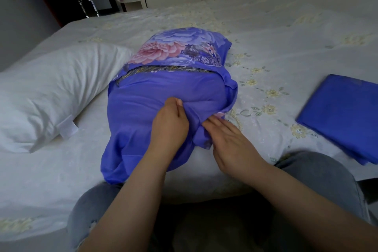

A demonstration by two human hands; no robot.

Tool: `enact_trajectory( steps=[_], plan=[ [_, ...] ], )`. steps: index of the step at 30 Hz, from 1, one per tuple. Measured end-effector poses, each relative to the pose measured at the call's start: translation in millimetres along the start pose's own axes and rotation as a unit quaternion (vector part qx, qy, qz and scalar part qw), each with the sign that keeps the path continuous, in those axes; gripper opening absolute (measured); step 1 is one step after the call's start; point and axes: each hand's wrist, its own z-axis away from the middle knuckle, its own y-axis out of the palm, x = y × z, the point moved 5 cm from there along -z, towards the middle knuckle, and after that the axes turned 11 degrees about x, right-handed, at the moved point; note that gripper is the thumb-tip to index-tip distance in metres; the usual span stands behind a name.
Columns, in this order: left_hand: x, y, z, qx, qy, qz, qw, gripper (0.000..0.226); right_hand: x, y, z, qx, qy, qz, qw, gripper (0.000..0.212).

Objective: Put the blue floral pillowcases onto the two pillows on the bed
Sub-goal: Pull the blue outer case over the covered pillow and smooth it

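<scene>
A pillow in a blue floral pillowcase (163, 92) lies in the middle of the bed (286, 32), its open plain-blue end toward the person. The left hand (169, 122) pinches a fold of that fabric between thumb and curled fingers. The right hand (227, 135) lies flat beside it, fingers straight and close together, tips slipped under the cloth. A bare white pillow (51, 92) rests to the left; a folded blue pillowcase (343, 116) lies well apart on the right.
</scene>
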Motion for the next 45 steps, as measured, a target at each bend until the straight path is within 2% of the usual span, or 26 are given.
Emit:
enact_trajectory(
  steps=[6,12,15,18,24,27,29,32,34,36,40,42,45],
  plan=[
    [3,0,1,-0.03,0.025,0.066,0.997,0.022,2,15,-7,-0.001,-0.079,0.049,0.996,0.064],
    [15,3,-8,0.056,0.015,0.048,0.997,0.026,-3,7,-27,0.018,-0.038,0.036,0.998,0.068],
    [17,2,-8,0.027,0.026,0.071,0.997,0.027,-5,3,-28,0.031,0.0,0.031,0.999,0.064],
    [18,2,-9,-0.005,0.027,0.108,0.994,0.029,-7,0,-23,0.039,0.005,0.089,0.995,0.057],
    [18,6,-23,0.05,0.002,0.106,0.993,0.029,-9,-7,-49,0.046,-0.046,0.152,0.986,0.054],
    [7,6,-22,0.022,0.05,-0.035,0.998,0.023,-7,-4,-65,0.065,-0.061,0.164,0.982,0.036],
    [1,10,-19,-0.007,0.107,-0.16,0.981,0.02,-9,0,-66,0.09,-0.084,0.155,0.98,0.032],
    [3,19,-15,-0.001,0.188,-0.266,0.946,0.023,-16,-1,-52,0.114,-0.128,0.157,0.973,0.03],
    [3,17,-15,-0.027,0.204,-0.285,0.936,0.024,-23,-10,-37,0.101,-0.146,0.171,0.969,0.018],
    [2,7,-21,-0.043,0.184,-0.266,0.945,0.025,-39,-25,-23,0.059,-0.153,0.181,0.97,0.01],
    [24,-11,-46,0.001,0.089,-0.168,0.982,0.036,-74,-60,-5,-0.065,-0.131,0.217,0.965,0.023],
    [17,-16,-50,-0.007,0.08,-0.214,0.974,0.049,-72,-63,-1,-0.106,-0.107,0.226,0.962,0.021],
    [-16,-11,-55,-0.026,0.114,-0.275,0.954,0.075,-54,-42,7,-0.137,-0.079,0.184,0.97,0.023]
  ],
)
